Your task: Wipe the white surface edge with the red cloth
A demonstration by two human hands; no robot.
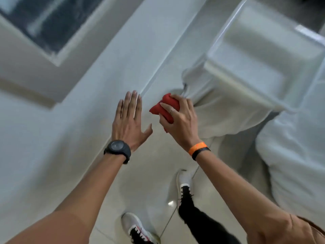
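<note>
Two grey-and-white sneakers (183,180) stand on the pale tiled floor (154,182). Above them, the left hand (129,120) (black round wristwatch (117,148) on its wrist) lies flat, fingers spread wide, on the white surface (98,95). The right hand (179,120) grips a bunched red cloth (162,107) just beside that surface's edge.

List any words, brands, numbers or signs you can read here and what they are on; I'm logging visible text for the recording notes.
None can be read.
The black watch on the left wrist: its face is dark and blurred, no digits legible.
The orange wristband on the right wrist: faint marks, too blurred to read.
The shoes: red and black markings, no legible brand.
The red cloth and white surface: no text.
</note>
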